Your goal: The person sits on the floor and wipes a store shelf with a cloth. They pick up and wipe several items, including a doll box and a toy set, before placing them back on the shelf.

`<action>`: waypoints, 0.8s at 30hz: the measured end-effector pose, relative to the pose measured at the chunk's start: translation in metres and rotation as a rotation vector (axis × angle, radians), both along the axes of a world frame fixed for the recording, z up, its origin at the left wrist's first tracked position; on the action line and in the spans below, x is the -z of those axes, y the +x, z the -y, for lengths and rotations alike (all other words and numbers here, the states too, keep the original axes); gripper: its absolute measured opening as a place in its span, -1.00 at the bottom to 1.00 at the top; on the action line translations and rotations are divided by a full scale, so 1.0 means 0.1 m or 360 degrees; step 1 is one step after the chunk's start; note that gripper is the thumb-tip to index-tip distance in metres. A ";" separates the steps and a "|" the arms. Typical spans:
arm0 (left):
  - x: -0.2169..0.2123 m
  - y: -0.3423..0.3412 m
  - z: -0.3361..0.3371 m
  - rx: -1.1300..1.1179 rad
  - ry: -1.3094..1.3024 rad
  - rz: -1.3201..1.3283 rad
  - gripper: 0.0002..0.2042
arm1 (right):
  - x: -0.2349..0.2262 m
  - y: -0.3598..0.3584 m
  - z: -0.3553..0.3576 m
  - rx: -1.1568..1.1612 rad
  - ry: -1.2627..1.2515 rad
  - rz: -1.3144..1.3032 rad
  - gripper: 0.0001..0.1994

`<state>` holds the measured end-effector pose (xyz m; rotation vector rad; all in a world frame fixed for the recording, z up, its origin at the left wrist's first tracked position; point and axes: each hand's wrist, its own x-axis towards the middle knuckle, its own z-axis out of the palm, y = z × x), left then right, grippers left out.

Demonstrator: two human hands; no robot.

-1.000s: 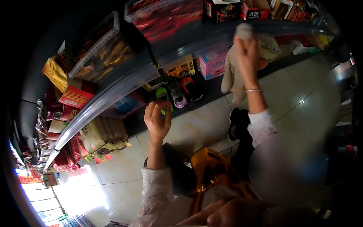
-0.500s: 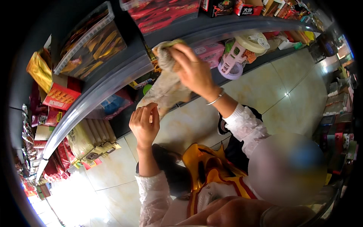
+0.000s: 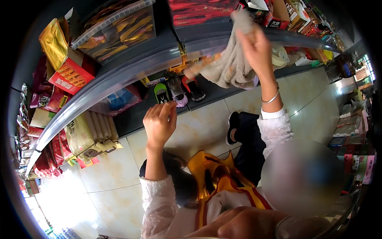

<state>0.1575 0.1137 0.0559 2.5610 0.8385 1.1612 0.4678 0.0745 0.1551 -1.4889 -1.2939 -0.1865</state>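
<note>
A beige-grey cloth point(image 3: 229, 65) hangs bunched from my right hand point(image 3: 258, 53), its fingers closed round the upper end. It trails in folds to the left, in front of the shelf's clear front strip point(image 3: 155, 65), and covers part of the lower shelf. My left hand point(image 3: 159, 124) is raised nearer to me with loosely curled fingers; nothing shows in them. Just beyond it on the lower shelf stand a green toy car point(image 3: 161, 94), a purple-grey toy car point(image 3: 178, 92) and a red-and-black toy car point(image 3: 193, 89).
Above the strip, the upper shelf holds a clear bin of orange packets point(image 3: 119, 34), a bin of red packets point(image 3: 205, 12) and a red snack box point(image 3: 71, 75). Beige packs point(image 3: 85, 133) stand at lower left. Tiled floor point(image 3: 115, 167) lies below; stocked shelves point(image 3: 352, 131) line the right.
My right hand has swept the cloth right and away along the shelf front, uncovering the toy cars. My left hand has shifted slightly right and stays curled. The view has shifted a little.
</note>
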 end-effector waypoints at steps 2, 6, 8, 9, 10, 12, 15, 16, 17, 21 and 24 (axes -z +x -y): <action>-0.02 0.03 0.04 0.0063 0.0000 0.0026 -0.85 | 0.04 -0.09 -0.14 0.0057 -0.0199 0.0657 -0.64; -0.04 0.10 0.03 0.0084 -0.0011 0.0025 -0.84 | -0.08 -0.48 -0.40 -0.0097 -0.0443 0.0653 -0.74; 0.03 0.14 0.01 0.0083 -0.0036 -0.0015 -0.86 | -0.05 -0.65 -0.57 0.0064 -0.0458 0.0748 -0.73; 0.05 0.17 0.00 0.0089 -0.0040 -0.0033 -0.87 | -0.05 -0.59 -0.58 0.0002 -0.0427 0.0704 -0.71; 0.07 0.16 -0.01 0.0086 -0.0050 -0.0041 -0.87 | -0.04 -0.54 -0.58 -0.0078 -0.0391 0.0655 -0.69; 0.10 0.15 -0.01 0.0078 -0.0070 -0.0057 -0.87 | 0.00 -0.38 -0.49 -0.0115 -0.0285 0.0521 -0.65; 0.14 0.14 -0.01 0.0046 -0.0040 -0.0067 -0.87 | 0.08 -0.02 -0.29 0.0039 -0.0235 0.0505 -0.65; 0.13 0.12 -0.01 0.0034 -0.0022 -0.0073 -0.87 | 0.07 0.07 -0.21 0.0108 -0.0340 0.0528 -0.65; 0.11 0.10 0.00 0.0035 -0.0082 -0.0073 -0.88 | 0.07 0.17 -0.15 0.0132 -0.0342 0.0556 -0.65; 0.15 0.06 0.00 -0.0001 -0.0077 -0.0099 -0.89 | 0.07 0.55 0.01 0.0210 -0.0389 0.0571 -0.63; 0.19 0.02 -0.03 0.0007 -0.0088 -0.0087 -0.89 | 0.12 0.87 0.14 0.0289 -0.0407 0.0607 -0.60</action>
